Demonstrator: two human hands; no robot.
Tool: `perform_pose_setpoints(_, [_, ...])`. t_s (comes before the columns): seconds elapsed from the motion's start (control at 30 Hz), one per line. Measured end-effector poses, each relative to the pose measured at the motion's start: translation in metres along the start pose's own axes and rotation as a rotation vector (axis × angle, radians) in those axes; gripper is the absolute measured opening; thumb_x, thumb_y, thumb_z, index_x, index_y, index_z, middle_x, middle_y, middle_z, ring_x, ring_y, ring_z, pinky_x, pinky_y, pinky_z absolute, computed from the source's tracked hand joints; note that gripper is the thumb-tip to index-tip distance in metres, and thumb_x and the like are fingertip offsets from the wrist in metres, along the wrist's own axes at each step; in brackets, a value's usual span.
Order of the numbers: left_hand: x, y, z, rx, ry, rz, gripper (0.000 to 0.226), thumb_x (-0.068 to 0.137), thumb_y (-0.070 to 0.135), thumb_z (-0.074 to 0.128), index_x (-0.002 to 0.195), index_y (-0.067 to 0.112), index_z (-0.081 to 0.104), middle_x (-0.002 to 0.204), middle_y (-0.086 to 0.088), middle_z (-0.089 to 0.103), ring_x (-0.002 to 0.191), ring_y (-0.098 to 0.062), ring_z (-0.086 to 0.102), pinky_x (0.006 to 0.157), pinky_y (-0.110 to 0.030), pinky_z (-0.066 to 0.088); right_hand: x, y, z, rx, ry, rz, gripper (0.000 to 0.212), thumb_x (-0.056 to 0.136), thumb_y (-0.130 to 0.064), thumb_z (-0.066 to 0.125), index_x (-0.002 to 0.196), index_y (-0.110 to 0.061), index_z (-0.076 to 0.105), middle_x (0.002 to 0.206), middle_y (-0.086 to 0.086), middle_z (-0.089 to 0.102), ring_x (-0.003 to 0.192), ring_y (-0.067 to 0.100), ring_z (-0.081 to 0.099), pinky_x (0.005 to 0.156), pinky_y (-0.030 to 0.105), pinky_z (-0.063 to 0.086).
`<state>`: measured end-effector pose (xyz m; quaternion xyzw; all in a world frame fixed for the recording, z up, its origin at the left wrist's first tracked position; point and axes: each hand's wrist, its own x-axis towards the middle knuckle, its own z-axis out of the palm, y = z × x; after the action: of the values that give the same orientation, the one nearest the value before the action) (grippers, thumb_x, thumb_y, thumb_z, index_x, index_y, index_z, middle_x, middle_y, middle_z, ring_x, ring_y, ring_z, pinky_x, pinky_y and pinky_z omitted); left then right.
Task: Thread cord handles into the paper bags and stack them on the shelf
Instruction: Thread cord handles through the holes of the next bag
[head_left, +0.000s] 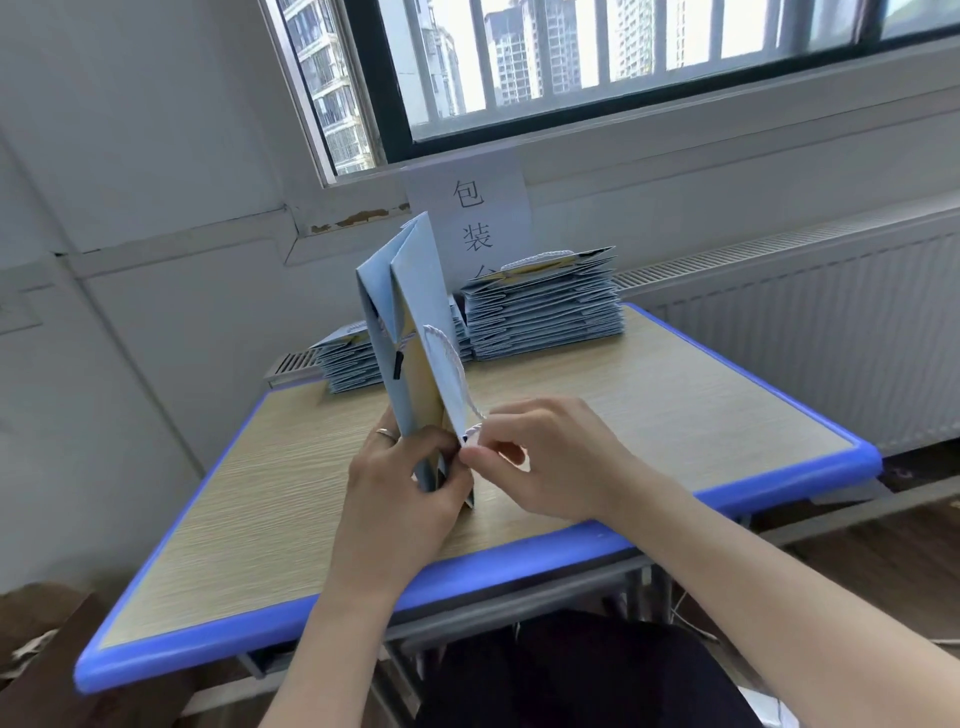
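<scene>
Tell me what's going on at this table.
A person is threading a white cord into a light blue paper bag. The left hand grips the bag near its lower end and holds it on end on the table. The right hand pinches the cord at the bag's edge. Two stacks of flat bags sit at the far side, a tall stack and a low stack.

A pale blue paper bag (410, 291), folded flat, is upright on end near the table's (675, 415) front edge. A white cord (452, 358) loops down its right face. Behind it lie a taller stack (545, 317) and a lower stack (348, 364) of flat bags with cords.
</scene>
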<state>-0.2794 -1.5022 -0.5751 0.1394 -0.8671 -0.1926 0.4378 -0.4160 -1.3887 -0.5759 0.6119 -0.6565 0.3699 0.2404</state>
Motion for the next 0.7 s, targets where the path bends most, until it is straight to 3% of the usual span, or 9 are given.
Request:
perform_pose_setpoints(0.23, [-0.002,-0.001,0.003,0.054,-0.054,0.028,0.015,0.077,0.014,0.077,0.067,0.018,0.065,0.079,0.017,0.047,0.066,-0.008,0.05,0.057,-0.011,0.034,0.001,-0.001,0.004,-0.102,0.011,-0.095,0.033,0.088,-0.025,0.05,0.058,-0.02,0.038,0.053,-0.01,0.037,0.045,0.02,0.039,0.04,0.035,0.036])
perform_pose_setpoints(0.33, [-0.003,0.004,0.001,0.051,-0.041,0.007,0.005,0.079,0.025,0.074,0.084,0.025,0.073,0.087,0.016,0.05,0.075,-0.012,0.054,0.064,-0.016,0.039,0.002,-0.002,0.003,-0.086,0.053,-0.102,0.03,0.086,-0.024,0.05,0.06,-0.023,0.034,0.053,-0.011,0.034,0.042,0.019,0.037,0.038,0.031,0.033])
perform_pose_setpoints(0.43, [-0.003,0.008,0.001,0.088,-0.024,0.022,0.021,0.081,0.036,0.064,0.098,0.027,0.074,0.098,0.008,0.055,0.087,-0.022,0.056,0.07,-0.026,0.044,0.003,-0.002,0.002,-0.086,0.075,-0.124,0.029,0.084,-0.023,0.05,0.06,-0.023,0.035,0.054,-0.011,0.034,0.042,0.018,0.035,0.037,0.029,0.031])
perform_pose_setpoints(0.6, [-0.001,0.007,0.003,0.108,0.03,-0.006,0.007,0.076,0.018,0.073,0.08,0.023,0.076,0.09,0.007,0.051,0.078,-0.025,0.056,0.065,-0.015,0.034,0.004,-0.004,0.005,-0.102,0.086,-0.142,0.03,0.086,-0.023,0.051,0.057,-0.02,0.045,0.056,-0.011,0.035,0.046,0.016,0.032,0.039,0.028,0.029])
perform_pose_setpoints(0.7, [-0.001,0.003,0.005,0.162,-0.024,-0.002,0.005,0.073,0.018,0.076,0.07,0.021,0.073,0.093,0.005,0.054,0.089,-0.028,0.054,0.064,-0.017,0.036,0.004,-0.005,0.004,-0.121,0.092,-0.144,0.029,0.084,-0.022,0.053,0.057,-0.022,0.042,0.06,-0.014,0.029,0.047,0.014,0.03,0.04,0.026,0.026])
